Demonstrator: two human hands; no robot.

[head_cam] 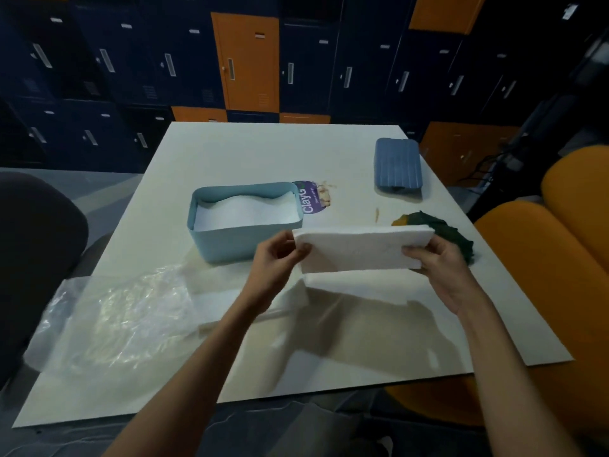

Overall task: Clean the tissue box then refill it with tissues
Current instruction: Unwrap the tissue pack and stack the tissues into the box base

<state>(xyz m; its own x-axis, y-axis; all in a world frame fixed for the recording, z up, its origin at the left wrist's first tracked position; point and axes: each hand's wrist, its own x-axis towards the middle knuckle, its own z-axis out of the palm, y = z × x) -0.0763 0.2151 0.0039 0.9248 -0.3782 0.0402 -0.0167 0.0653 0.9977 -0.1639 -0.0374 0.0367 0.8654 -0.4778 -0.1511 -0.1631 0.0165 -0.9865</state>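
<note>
A light blue tissue box stands open on the white table, with white tissues lying inside it. Just right of the box, above the table, I hold a flat stack of white tissues by its two short ends. My left hand grips the left end and my right hand grips the right end. The box's darker blue lid lies apart at the far right of the table.
A crumpled clear plastic wrapper lies at the near left. A green and yellow cloth sits behind my right hand. A purple sticker is beside the box. Orange chairs stand right, a dark chair left.
</note>
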